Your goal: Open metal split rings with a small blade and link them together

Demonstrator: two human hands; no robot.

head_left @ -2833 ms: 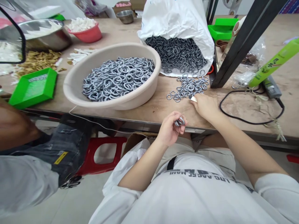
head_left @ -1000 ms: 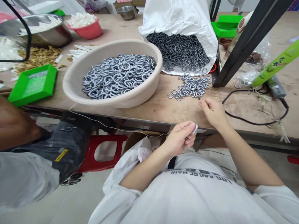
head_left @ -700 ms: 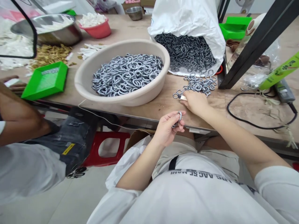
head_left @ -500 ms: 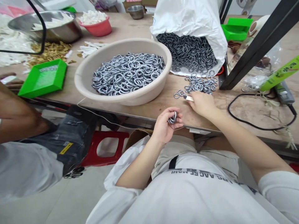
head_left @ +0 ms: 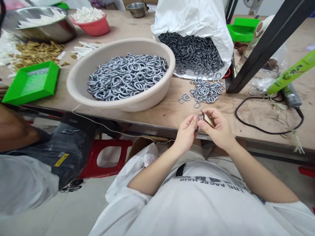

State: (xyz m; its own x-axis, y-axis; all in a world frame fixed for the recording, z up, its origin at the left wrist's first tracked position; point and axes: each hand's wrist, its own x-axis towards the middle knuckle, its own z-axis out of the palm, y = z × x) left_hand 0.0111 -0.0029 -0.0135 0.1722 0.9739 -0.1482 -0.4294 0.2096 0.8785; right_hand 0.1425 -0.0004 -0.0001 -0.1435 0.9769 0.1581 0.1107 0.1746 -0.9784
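Observation:
My left hand is closed on grey rings, mostly hidden by its fingers; how many I cannot tell. My right hand meets it at the table's front edge, its thumb close to the rings. A small blade-like tool, dark at the tip and pale along its body, is gripped in the right fingers. Just beyond both hands, loose grey rings lie on the wooden table. To the left stands a beige basin heaped with similar rings.
A white sack spills rings behind the loose pile. A black metal post and a black cable are at right. At left are a green tray, a pink bowl and a seated person's leg.
My right hand has drawn back from the loose rings with the tool and joined my left hand. The left hand has moved right, its fingers now closer together. The view has shifted slightly right.

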